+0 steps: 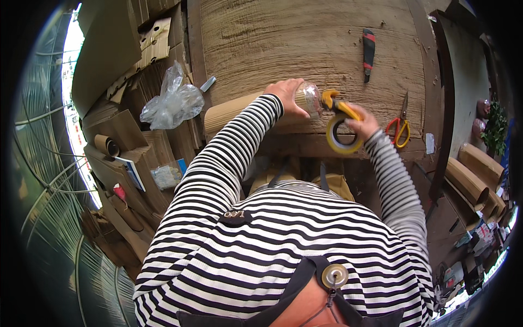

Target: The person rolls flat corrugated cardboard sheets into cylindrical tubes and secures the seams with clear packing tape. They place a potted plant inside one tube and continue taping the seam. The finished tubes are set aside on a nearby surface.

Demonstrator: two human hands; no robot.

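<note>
A corrugated cardboard roll (230, 112) lies along the near side of the wooden table. Clear plastic wrap (310, 100) covers its right end. My left hand (287, 97) is closed around the roll close to that wrapped end. In my right hand (364, 121) is the handle of a yellow tape dispenser (348, 110), gripped with the fingers wrapped round it. Its head stands just right of the wrapped end; whether they touch, I cannot tell. The tape roll (330, 136) hangs on the dispenser, over the table's near edge.
Right of my right hand lie red-and-yellow scissors (403, 126). A black-and-red utility knife (369, 54) lies farther back on the wooden table (283, 41). Crumpled clear plastic (173, 101) sits on stacked cardboard (122, 128) at left. More cardboard rolls (467, 182) lie at right.
</note>
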